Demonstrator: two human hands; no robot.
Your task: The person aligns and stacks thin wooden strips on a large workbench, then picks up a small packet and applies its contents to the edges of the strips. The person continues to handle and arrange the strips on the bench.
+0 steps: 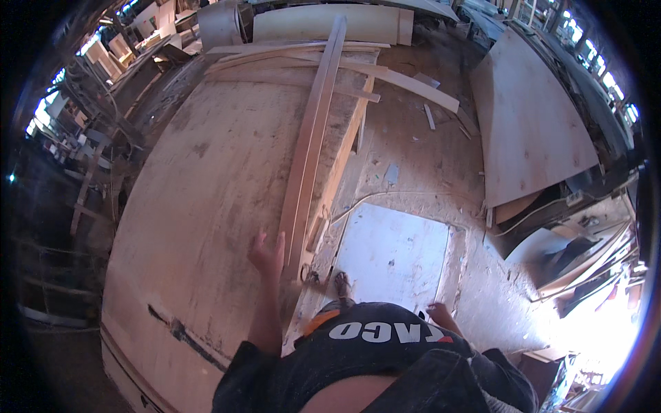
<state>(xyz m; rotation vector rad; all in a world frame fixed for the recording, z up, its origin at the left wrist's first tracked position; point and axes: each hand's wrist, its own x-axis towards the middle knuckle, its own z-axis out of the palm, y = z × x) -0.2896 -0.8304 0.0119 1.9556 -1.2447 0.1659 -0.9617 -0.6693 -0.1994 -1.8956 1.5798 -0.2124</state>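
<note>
My left hand [266, 255] is over the large wooden workbench [200, 151], its fingers apart and holding nothing. Its fingertips come close to the near end of a long narrow wooden plank [306, 158]; whether they touch it I cannot tell. The plank runs away from me along the bench's right side, over some thinner strips at the far end. Low beside my body, on the right, my right hand [438, 313] hangs above the floor. It is small and partly in shadow, so its finger pose is unclear.
Loose wooden strips [416, 89] stick out past the bench's far right corner. A pale flat panel [392, 251] lies on the floor by my foot [342, 283]. A large plywood sheet [527, 124] leans at the right, near curved offcuts [585, 265]. A cable [413, 193] crosses the floor.
</note>
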